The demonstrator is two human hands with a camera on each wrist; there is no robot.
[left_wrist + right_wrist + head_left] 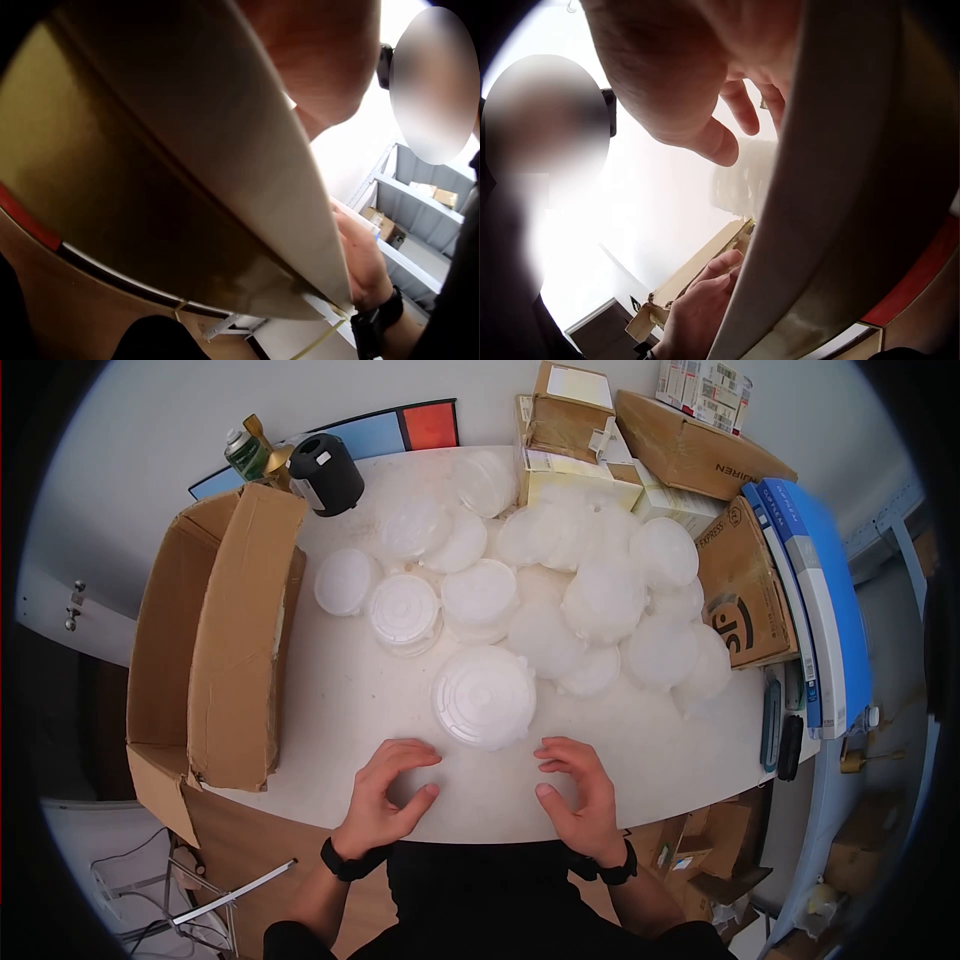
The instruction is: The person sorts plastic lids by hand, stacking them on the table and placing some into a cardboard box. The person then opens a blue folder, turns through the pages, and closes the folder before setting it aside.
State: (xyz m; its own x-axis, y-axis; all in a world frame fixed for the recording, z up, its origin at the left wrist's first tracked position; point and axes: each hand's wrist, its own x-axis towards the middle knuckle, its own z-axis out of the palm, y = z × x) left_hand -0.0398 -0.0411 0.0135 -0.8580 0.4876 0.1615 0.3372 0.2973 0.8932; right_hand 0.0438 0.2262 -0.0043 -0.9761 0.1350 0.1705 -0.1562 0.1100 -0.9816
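In the head view, my left hand [387, 792] rests at the front of the white table [330, 730], fingers loosely bent and holding nothing. My right hand [583, 800] mirrors it on the other side, thumb apart from its fingers. Between and just beyond them lies a round, translucent white plastic lid [485, 697] with ringed ridges, nearest to both hands but apart from them. The right wrist view shows the right hand [705, 67] beside the table edge, with bent fingers. Much of the left hand [315, 52] is cut off in its own wrist view.
Behind the lid, several similar round containers [403, 610] spread and pile toward the back right. An open cardboard box [240, 640] stands at the left. A black cylinder [327, 475] sits behind it. Boxes [690, 445] and blue binders [815, 590] line the back and right.
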